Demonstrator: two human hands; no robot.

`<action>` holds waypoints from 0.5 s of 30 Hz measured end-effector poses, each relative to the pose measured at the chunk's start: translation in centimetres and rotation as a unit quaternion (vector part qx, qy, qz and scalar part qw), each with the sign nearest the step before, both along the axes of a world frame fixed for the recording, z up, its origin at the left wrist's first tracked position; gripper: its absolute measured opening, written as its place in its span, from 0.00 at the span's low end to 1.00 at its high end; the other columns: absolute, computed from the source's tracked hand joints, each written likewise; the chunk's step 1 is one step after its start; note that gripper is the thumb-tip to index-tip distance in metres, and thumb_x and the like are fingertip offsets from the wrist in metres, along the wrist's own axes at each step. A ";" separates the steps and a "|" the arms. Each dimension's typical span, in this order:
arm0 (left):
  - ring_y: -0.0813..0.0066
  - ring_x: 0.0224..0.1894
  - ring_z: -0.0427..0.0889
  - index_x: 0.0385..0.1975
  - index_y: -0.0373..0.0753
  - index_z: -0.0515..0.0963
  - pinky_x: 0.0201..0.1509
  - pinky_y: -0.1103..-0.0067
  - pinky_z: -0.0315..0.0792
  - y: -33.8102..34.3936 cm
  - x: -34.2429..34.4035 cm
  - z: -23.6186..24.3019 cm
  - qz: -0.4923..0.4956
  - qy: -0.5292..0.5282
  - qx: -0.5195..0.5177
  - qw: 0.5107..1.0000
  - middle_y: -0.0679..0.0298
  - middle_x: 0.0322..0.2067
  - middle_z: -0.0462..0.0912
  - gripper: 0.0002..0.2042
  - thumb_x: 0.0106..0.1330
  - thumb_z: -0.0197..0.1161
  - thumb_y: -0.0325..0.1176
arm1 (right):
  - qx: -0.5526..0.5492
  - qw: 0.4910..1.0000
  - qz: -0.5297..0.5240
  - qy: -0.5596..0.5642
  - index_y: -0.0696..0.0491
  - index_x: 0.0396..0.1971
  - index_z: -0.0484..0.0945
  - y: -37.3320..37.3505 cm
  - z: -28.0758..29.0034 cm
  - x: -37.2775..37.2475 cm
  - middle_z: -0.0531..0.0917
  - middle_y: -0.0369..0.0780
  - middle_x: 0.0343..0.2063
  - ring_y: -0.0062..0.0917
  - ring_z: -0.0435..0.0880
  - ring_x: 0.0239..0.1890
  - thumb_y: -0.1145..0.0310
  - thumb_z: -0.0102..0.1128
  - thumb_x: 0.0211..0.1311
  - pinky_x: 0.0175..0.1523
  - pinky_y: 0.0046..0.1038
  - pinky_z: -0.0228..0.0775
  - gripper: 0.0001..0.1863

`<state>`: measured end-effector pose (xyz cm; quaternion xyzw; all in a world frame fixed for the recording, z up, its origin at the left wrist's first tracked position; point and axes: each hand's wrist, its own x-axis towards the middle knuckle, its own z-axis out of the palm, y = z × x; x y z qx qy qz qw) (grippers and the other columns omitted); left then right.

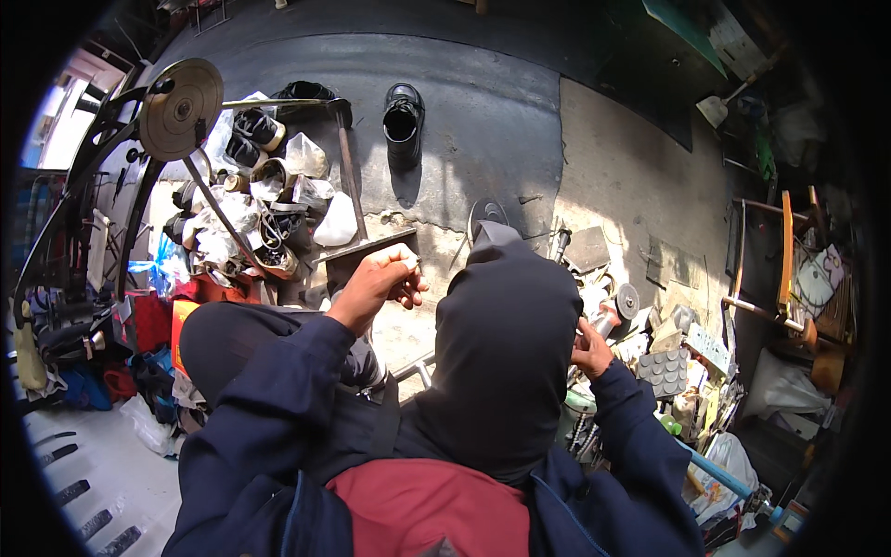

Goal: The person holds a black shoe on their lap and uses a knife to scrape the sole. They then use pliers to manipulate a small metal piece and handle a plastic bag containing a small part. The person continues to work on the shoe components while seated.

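My left hand (pixel 397 278) is raised left of my dark-trousered raised knee (pixel 501 353), thumb and index finger pinched at a small pale item I cannot make out. My right hand (pixel 590 353) is low at the right side of that knee, its fingertips mostly hidden, beside a silvery cylinder (pixel 604 323) among piled tools and parts (pixel 682 371). A single black shoe (pixel 403 125) stands upright on the dark floor covering (pixel 483 111) ahead of me.
A black iron machine (pixel 181 110) stands at the left, around a heap of shoes and plastic bags (pixel 264 204). Wooden-framed furniture (pixel 787 260) holding odds and ends is at the right. A white scoop-like tool (pixel 713 110) is at the upper right.
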<state>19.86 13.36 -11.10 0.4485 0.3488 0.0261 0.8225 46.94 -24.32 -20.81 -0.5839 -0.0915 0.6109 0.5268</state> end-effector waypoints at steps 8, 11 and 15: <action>0.79 0.30 0.85 0.37 0.40 0.76 0.35 0.82 0.76 0.5 -0.2 0.8 0.048 -0.061 0.013 0.997 0.63 0.33 0.86 0.09 0.77 0.56 0.38 | 0.054 0.841 -0.158 -0.514 0.58 0.43 0.82 11.8 16.3 6.6 0.84 0.32 0.35 0.17 0.80 0.36 0.73 0.72 0.65 0.43 0.19 0.73 0.10; 0.78 0.29 0.85 0.39 0.39 0.75 0.36 0.80 0.77 1.0 -0.2 2.0 0.086 -0.105 0.028 0.990 0.64 0.33 0.87 0.07 0.77 0.55 0.35 | 0.197 0.725 -0.138 -0.645 0.61 0.46 0.82 17.6 22.7 6.2 0.87 0.36 0.40 0.19 0.82 0.42 0.71 0.71 0.67 0.54 0.19 0.71 0.12; 0.78 0.30 0.85 0.40 0.39 0.74 0.37 0.80 0.78 2.3 -1.0 3.8 0.137 -0.177 0.038 0.974 0.62 0.33 0.86 0.07 0.77 0.54 0.35 | 0.293 0.671 -0.148 -0.665 0.62 0.48 0.82 26.2 27.9 3.5 0.87 0.46 0.45 0.30 0.85 0.47 0.68 0.62 0.71 0.62 0.30 0.72 0.13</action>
